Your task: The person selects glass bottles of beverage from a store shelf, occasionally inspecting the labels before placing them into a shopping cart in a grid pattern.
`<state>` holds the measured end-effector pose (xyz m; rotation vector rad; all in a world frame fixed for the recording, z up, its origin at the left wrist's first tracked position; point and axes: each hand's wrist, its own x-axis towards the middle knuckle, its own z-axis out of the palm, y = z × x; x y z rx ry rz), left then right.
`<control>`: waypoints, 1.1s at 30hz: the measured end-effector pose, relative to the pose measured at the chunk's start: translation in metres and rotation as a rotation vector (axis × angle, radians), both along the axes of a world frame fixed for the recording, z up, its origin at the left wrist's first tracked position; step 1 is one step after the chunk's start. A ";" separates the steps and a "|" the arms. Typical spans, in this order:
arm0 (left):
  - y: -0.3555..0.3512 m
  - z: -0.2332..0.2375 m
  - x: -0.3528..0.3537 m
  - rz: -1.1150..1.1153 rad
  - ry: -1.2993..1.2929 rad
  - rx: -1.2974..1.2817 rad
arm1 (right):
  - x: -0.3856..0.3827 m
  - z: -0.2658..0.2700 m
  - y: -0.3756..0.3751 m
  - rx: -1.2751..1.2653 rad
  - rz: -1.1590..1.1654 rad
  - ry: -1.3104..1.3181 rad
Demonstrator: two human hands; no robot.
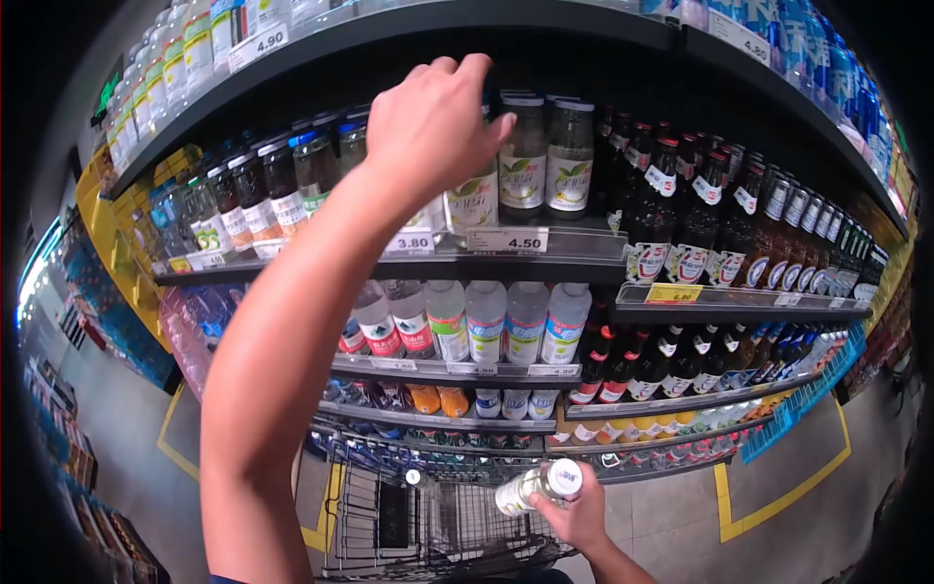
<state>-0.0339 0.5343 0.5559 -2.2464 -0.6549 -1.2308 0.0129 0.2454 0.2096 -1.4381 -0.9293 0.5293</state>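
My left hand [433, 117] is raised over the front row of the upper shelf. Its thumb stands apart from the bent fingers, whose tips are hidden, and nothing shows in its grip. Just below it is a clear glass drink bottle [472, 202] with a pale green-and-white label, its top covered by the hand. Similar bottles [522, 175] stand to the right. Low over the shopping cart [457, 521], my right hand [576, 516] is wrapped around a white-capped glass drink bottle [525, 489], tilted with its cap toward me.
Another white-capped bottle [415, 479] is in the cart. Dark beer bottles [657, 214] fill the shelf on the right. Clear plastic bottles [486, 321] line the shelf below, behind a price strip [472, 369]. A shelf edge [341, 41] overhangs my left hand.
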 end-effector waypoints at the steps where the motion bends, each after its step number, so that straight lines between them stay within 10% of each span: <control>1: 0.006 0.003 0.002 0.017 0.000 -0.010 | 0.003 -0.009 -0.008 -0.074 -0.024 -0.082; 15: 0.016 0.041 0.005 0.206 0.531 -0.316 | 0.009 -0.048 -0.056 -0.246 -0.132 -0.121; 33: -0.019 0.004 -0.004 -0.339 0.145 -0.404 | 0.002 -0.056 -0.052 -0.250 -0.102 -0.174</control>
